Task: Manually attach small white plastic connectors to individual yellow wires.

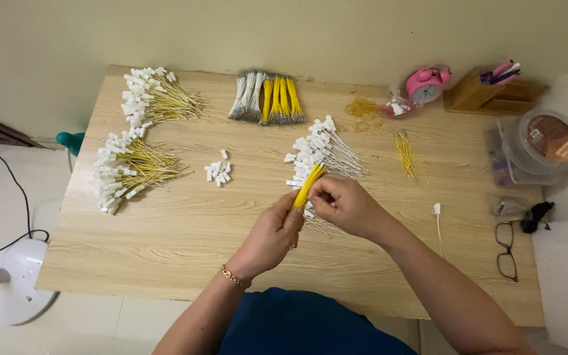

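My left hand (272,235), with a gold bracelet at the wrist, grips a small bundle of yellow wires (309,185) that points up and away from me. My right hand (344,205) pinches at the same bundle near its lower end. Just beyond the hands lies a pile of wires with white connectors (323,152). A few loose white connectors (218,171) sit on the wooden table (185,230) to the left of my hands.
Two heaps of yellow wires with white connectors (133,172) (154,97) lie at the left. Bundles of grey and yellow wires (267,98) rest at the back. A pink alarm clock (426,83), wooden pen holder (488,92), plastic jar (545,146), glasses (506,251) and a white cable (438,223) occupy the right.
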